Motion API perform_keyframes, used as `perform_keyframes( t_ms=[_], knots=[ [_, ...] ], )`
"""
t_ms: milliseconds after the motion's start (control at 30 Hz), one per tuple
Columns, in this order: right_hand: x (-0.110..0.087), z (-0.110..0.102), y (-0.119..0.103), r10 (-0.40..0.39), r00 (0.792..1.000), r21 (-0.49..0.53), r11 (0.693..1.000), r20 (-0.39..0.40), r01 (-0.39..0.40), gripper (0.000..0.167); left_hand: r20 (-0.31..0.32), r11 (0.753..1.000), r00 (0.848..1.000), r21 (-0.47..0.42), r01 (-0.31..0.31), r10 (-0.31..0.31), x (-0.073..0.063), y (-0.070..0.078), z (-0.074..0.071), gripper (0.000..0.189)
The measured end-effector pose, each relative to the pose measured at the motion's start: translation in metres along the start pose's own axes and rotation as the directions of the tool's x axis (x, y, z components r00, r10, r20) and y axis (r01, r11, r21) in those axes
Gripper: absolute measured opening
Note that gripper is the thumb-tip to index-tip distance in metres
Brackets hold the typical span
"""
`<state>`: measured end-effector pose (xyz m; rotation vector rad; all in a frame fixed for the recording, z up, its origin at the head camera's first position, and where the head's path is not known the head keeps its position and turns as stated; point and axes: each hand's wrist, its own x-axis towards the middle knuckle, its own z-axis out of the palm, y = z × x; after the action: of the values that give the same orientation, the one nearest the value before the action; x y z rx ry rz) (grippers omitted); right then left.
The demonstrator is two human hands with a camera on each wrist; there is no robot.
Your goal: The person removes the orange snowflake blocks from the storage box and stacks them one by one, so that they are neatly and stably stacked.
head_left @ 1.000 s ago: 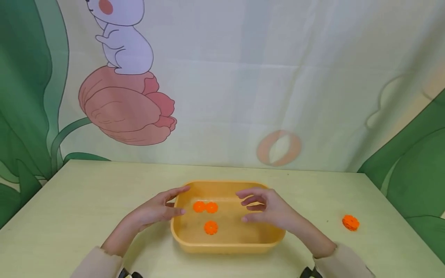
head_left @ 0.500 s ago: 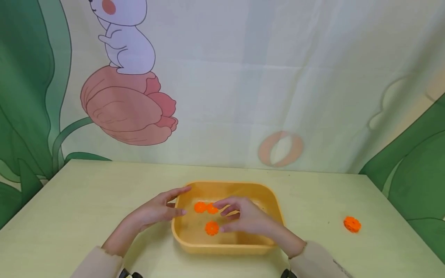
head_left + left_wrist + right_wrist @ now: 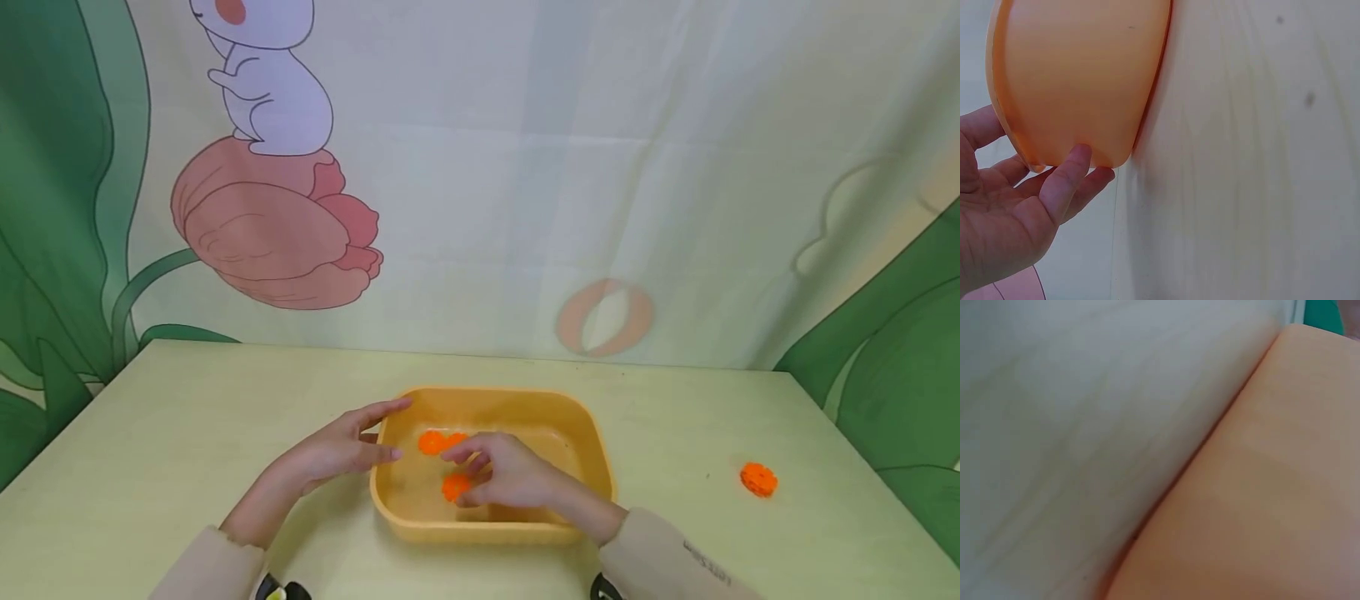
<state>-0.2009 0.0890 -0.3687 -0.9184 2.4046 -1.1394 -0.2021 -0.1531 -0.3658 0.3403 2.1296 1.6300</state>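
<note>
A yellow plastic basin (image 3: 495, 531) stands on the table in the head view. My left hand (image 3: 337, 446) holds its left end, index finger on the rim and thumb at the near side; the left wrist view shows that thumb against the outer wall. Inside the basin lie orange flower-shaped pieces: two side by side, the left one (image 3: 431, 442) plain to see, and a nearer one (image 3: 453, 487). My right hand (image 3: 506, 473) is over them, thumb and fingers apart around the nearer piece and partly covering it. Contact cannot be made out. The right wrist view misses the hand.
More orange flower-shaped pieces lie stacked (image 3: 759, 480) on the table to the right of the basin. The pale table (image 3: 225, 408) ends at a printed curtain (image 3: 465, 192) behind.
My right hand has moved left and down inside the basin, from its right side to the orange pieces. My left hand has stayed at the basin's left end.
</note>
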Motion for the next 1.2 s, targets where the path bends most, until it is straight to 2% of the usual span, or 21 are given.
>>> perform_keyframes(
  t_ms=[233,533,800,1200],
  knots=[
    [0.008,0.003,0.001,0.024,1.0,-0.089,0.996,0.002,-0.023,0.038,-0.002,1.0,1.0,0.011,0.004,-0.004,0.0,0.003,0.0,0.065],
    [0.01,0.008,0.002,0.006,1.0,-0.15,0.989,0.002,-0.006,0.036,-0.011,1.0,1.0,-0.003,0.011,-0.011,-0.001,0.004,0.001,0.066],
    [0.011,0.009,0.0,-0.029,0.999,-0.263,0.964,0.025,0.035,0.03,0.007,1.0,1.0,-0.008,-0.007,0.007,0.0,0.003,0.0,0.066],
    [0.01,0.012,-0.001,-0.048,0.999,-0.342,0.939,0.01,0.048,0.026,0.016,1.0,1.0,-0.015,-0.012,0.012,0.001,0.0,-0.001,0.067]
  ],
)
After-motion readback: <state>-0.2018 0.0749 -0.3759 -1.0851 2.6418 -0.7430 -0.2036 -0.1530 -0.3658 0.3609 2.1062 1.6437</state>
